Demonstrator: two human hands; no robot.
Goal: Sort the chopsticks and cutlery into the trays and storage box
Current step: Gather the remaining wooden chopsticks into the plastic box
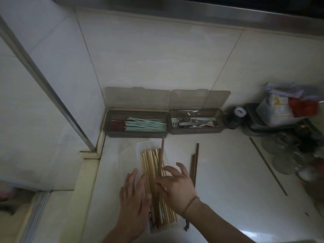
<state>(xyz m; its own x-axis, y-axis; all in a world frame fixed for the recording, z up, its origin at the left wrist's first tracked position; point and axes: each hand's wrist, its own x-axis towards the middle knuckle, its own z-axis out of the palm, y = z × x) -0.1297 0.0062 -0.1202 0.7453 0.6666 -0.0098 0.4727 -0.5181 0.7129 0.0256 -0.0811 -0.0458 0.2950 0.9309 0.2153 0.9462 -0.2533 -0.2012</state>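
With the right hand (pixel 175 185) pinching the dark chopstick (pixel 161 158) and the left hand (pixel 135 195) spread flat (steadying only), lifting it could drag bamboo chopsticks (pixel 150 163) out of the clear storage box (pixel 140 146) — onto the counter (pixel 228 172).

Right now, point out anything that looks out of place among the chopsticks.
One long dark brown chopstick lies atop the pale bamboo chopsticks in the clear plastic box, sticking out past its far rim. Matching dark chopsticks lie loose on the counter.
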